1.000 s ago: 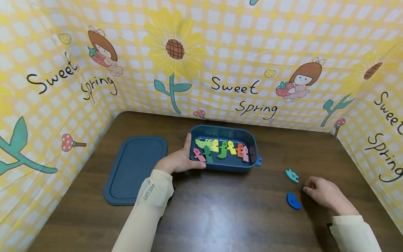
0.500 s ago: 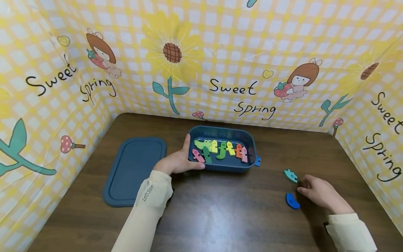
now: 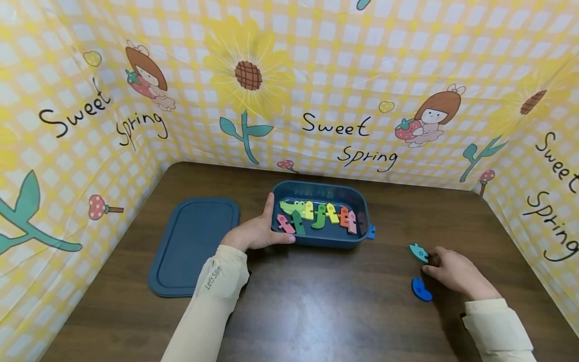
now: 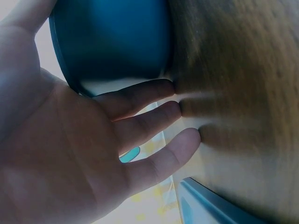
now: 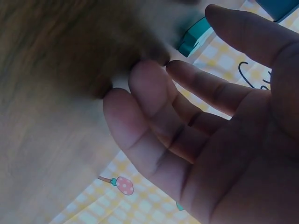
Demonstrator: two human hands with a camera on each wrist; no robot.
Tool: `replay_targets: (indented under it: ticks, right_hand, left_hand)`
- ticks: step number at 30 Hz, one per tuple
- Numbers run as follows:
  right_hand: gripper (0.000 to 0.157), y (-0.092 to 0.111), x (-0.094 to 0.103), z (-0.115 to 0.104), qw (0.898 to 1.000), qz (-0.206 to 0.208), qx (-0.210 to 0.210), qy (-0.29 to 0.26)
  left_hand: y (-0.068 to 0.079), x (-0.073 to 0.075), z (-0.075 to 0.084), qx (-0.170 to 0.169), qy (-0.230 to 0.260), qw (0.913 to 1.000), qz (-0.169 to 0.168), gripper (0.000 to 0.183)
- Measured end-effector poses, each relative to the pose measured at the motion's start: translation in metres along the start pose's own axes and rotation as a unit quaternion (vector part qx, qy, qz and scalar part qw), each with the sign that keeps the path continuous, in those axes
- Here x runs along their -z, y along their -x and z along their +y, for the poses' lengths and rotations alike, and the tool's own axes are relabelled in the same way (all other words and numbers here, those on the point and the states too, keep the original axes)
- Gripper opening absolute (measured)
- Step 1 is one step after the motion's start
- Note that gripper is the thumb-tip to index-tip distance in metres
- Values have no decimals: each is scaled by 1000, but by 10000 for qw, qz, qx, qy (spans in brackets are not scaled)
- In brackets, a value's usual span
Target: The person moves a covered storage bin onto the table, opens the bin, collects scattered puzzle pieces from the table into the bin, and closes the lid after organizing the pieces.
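Observation:
A dark blue box (image 3: 332, 242) stands on the table, with several colourful puzzle pieces inside, among them a green crocodile head (image 3: 291, 206). My left hand (image 3: 255, 231) rests against its left end, thumb along the front rim and index finger up the side. In the left wrist view the other fingers (image 4: 161, 163) stretch out straight toward the table. My right hand (image 3: 457, 271) has its fingers loosely bent, fingertips right at the edge of a teal puzzle piece (image 3: 418, 253). Just in front of that lies a curved blue puzzle piece (image 3: 421, 290).
A dark blue lid (image 3: 194, 246) lies flat on the brown table (image 3: 289, 322), left of the box and beside my left forearm. A bright blue tab (image 3: 371, 232) juts from the box's right end. Yellow checked cloth (image 3: 294, 65) walls the table's back and sides.
My right hand has moved left to the teal piece, its thumb and index finger spreading a little apart. My left hand and the box have stayed put.

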State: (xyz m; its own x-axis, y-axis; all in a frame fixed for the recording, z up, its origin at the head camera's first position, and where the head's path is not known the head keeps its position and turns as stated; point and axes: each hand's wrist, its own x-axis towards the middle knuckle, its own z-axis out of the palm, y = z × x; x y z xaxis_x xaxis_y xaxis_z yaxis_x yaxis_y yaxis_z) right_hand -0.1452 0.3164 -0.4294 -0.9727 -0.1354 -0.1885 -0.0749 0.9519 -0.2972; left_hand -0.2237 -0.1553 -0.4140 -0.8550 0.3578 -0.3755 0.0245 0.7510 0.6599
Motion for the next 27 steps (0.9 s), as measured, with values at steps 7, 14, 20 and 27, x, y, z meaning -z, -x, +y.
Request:
replay_targets:
  ticks: [7, 14, 20, 27]
  right_hand:
    - [45, 0, 1, -8, 9999, -105, -1, 0]
    - [34, -13, 3, -43, 9990, 315, 293, 150]
    - [55, -44, 7, -70, 9976, -4, 686, 4]
    - [69, -77, -2, -80, 9946, -174, 1018, 67]
  left_hand:
    - [-1, 0, -4, 51, 36, 10000, -11, 131]
    - [0, 1, -7, 45, 77, 10000, 1, 130]
    - [2, 0, -6, -22, 43, 10000, 72, 130]
    - [0, 0, 0, 1, 155, 9999, -3, 132]
